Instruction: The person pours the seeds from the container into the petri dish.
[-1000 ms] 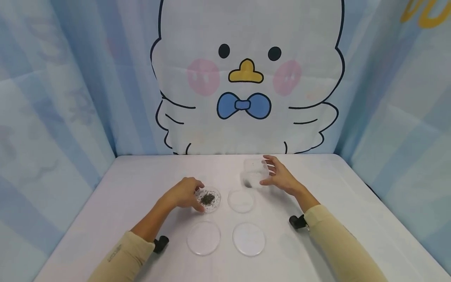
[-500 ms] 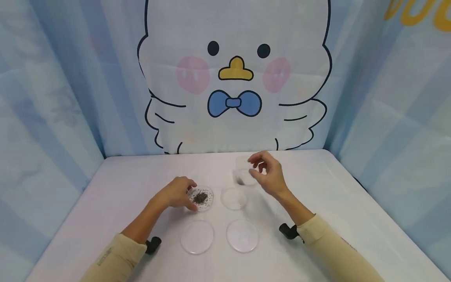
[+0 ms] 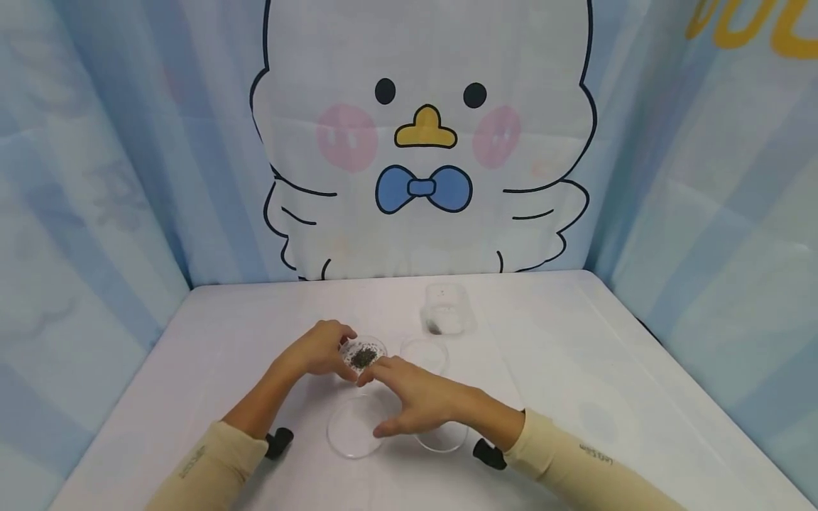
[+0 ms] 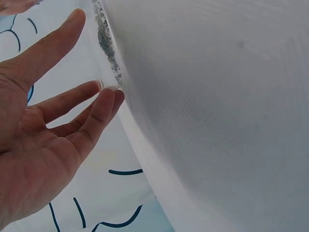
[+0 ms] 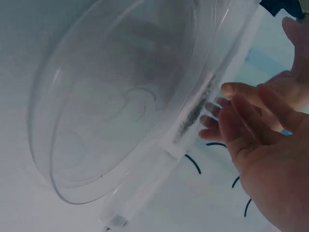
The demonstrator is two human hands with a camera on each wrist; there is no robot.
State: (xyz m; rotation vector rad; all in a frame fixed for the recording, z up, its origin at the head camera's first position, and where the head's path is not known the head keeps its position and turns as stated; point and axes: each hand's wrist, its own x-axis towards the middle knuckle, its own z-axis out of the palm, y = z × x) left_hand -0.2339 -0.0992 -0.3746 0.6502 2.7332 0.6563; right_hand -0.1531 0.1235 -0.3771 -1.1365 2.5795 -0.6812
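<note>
My left hand point(image 3: 319, 350) holds a clear petri dish point(image 3: 377, 348) by its left side, thumb at the front and fingers at the back. Dark crumbly bits point(image 3: 364, 356) are heaped in the middle of that dish, with specks scattered around. In the left wrist view the fingertips point(image 4: 104, 99) touch the rim of the dish. My right hand point(image 3: 422, 397) reaches in from the right, fingers stretched close to the front of the same dish and holding nothing. Its thumb hangs over the round clear front-left dish point(image 3: 348, 429). The front-right dish point(image 3: 441, 441) is partly hidden beneath this hand.
Another clear round dish point(image 3: 427, 349) sits right of the one with dark bits, partly covered by the right hand. Behind it stands a clear plastic box point(image 3: 447, 316) with a dark patch in its lower left corner. A cartoon curtain point(image 3: 422, 241) borders the white table's point(image 3: 562, 355) back edge.
My right hand has left the plastic box at the back and moved forward and left to the dish with dark bits. My left hand has stayed on that dish.
</note>
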